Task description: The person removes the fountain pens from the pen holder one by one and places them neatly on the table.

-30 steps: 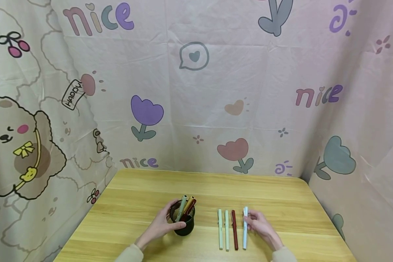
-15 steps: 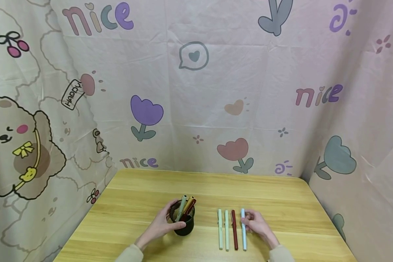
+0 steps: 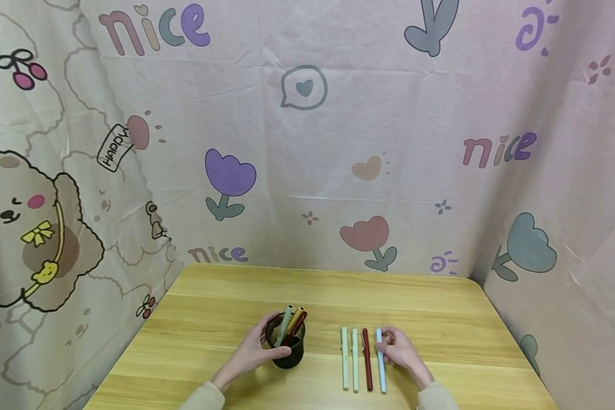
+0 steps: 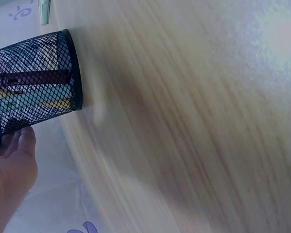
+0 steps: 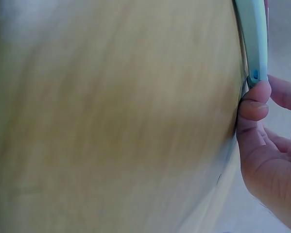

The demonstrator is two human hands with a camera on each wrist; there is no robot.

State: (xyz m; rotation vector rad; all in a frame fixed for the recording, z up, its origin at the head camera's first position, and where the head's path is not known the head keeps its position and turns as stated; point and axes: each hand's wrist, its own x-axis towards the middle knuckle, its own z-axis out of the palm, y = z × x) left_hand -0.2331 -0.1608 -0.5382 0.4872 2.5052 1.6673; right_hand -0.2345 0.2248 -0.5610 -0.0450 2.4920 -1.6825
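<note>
My left hand point(image 3: 253, 348) grips a black mesh pen holder point(image 3: 292, 360), thumb across its near side and fingers round the far side. Several pens stand in it, among them a pale green pen point(image 3: 284, 326), a yellow one and a dark red one. To the right, my right hand point(image 3: 401, 347) pinches a light blue pen point(image 3: 381, 364) near its upper end; the pen lies on the table. Left of that pen, and apart from it, lie a dark red pen point(image 3: 367, 361) and two pale green pens point(image 3: 356, 364), side by side and roughly parallel.
The wooden table point(image 3: 220, 296) reaches back to a patterned cloth point(image 3: 307, 142) hanging behind it and at both sides. Bare table top lies between the pen holder and the row of pens.
My right hand has shifted the light blue pen slightly left, closer to the dark red pen. The left hand and pen holder have stayed in place.
</note>
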